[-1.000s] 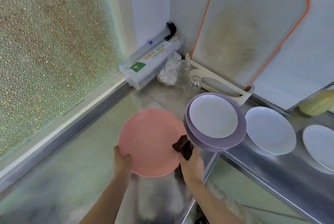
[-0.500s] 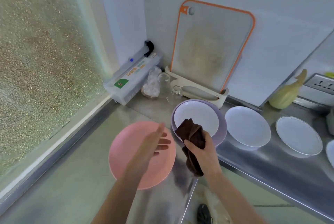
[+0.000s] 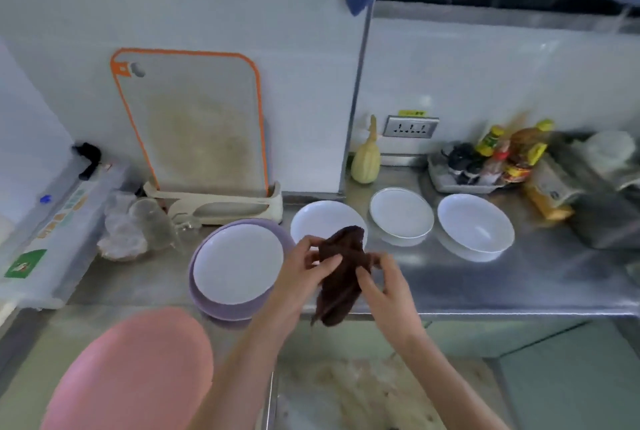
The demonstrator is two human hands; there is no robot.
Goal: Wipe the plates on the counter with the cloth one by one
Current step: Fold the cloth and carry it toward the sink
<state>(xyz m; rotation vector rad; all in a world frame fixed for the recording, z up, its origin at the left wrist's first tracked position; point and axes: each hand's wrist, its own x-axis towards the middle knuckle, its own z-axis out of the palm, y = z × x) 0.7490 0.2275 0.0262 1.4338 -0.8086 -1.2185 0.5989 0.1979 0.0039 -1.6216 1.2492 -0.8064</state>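
Both of my hands hold a dark brown cloth [image 3: 341,277] above the counter's front edge. My left hand [image 3: 304,266] pinches its upper left side and my right hand [image 3: 384,282] grips its right side. A pink plate [image 3: 135,374] lies at the lower left on the counter. A white plate [image 3: 235,261] sits stacked in a purple plate [image 3: 221,311] just left of my hands. Three more white plates stand in a row behind: one [image 3: 322,218] partly hidden by the cloth, one [image 3: 401,214] in the middle, one [image 3: 474,225] at the right.
An orange-rimmed cutting board [image 3: 194,121] stands in a cream holder [image 3: 214,207] against the wall. Clear glasses [image 3: 152,221] and a long box [image 3: 52,221] sit at the left. A pale gourd [image 3: 365,159], a tray of sauce bottles [image 3: 485,166] and bags fill the back right.
My left hand let go of the pink plate, which now lies on the counter, and came over to grip the cloth with my right hand. The view swung right along the counter.
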